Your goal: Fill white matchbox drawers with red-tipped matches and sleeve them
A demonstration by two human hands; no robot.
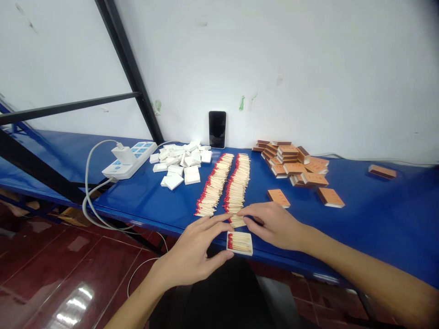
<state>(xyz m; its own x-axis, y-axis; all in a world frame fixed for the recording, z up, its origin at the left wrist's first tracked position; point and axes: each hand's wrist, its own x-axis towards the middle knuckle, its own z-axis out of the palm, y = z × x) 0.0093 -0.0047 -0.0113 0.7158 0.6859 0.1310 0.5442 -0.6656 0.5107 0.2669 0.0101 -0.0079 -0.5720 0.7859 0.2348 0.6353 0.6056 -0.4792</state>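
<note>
My left hand (pixel 192 249) is at the table's front edge, its thumb and fingers around the left end of a small white matchbox tray (pixel 244 249). The tray lies face up with red-headed matches in it, heads to the left. Just behind it, my right hand (pixel 274 224) has its thumb and index finger closed on matches at the near end of the right-hand row of matches (pixel 238 183). How many it pinches is hidden. A second row of matches (pixel 215 185) runs parallel on the left, red heads also to the left.
White empty trays (pixel 185 160) lie heaped at the back left. Orange matchbox sleeves (pixel 291 160) are piled at the back right, with a few loose ones nearer. A dark phone (pixel 217 130) leans on the wall. A power strip (pixel 132 160) with cables and a black frame (pixel 126 59) stand left.
</note>
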